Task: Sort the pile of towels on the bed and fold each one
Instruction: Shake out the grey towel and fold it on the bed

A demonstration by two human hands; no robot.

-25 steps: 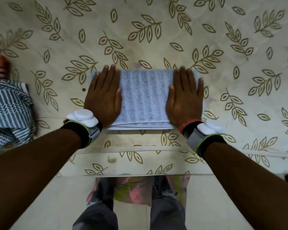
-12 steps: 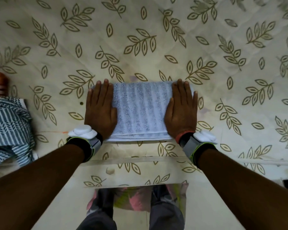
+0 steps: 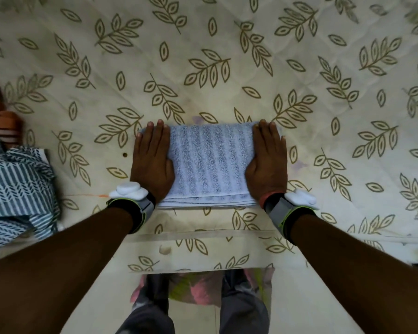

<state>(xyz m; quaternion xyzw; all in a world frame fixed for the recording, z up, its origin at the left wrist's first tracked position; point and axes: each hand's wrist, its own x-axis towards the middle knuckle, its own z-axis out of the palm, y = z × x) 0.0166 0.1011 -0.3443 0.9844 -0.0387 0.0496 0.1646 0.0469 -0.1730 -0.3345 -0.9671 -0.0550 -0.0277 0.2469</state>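
Note:
A folded pale blue towel (image 3: 209,165) with ribbed stripes lies flat on the bed, near its front edge. Several layers show along its near side. My left hand (image 3: 152,162) presses flat on the towel's left end, fingers straight and together. My right hand (image 3: 268,162) presses flat on the right end the same way. Both wrists wear grey bands with white pods.
The bed (image 3: 227,68) has a cream cover printed with olive leaf sprigs. At the left edge lies a crumpled blue-and-white patterned cloth (image 3: 15,189), and behind it an orange-brown striped cloth (image 3: 1,121). My legs show below the bed's front edge.
The towel and both hands sit lower in view than a second ago, as the head camera tilted. My hands stay flat on the towel's two ends.

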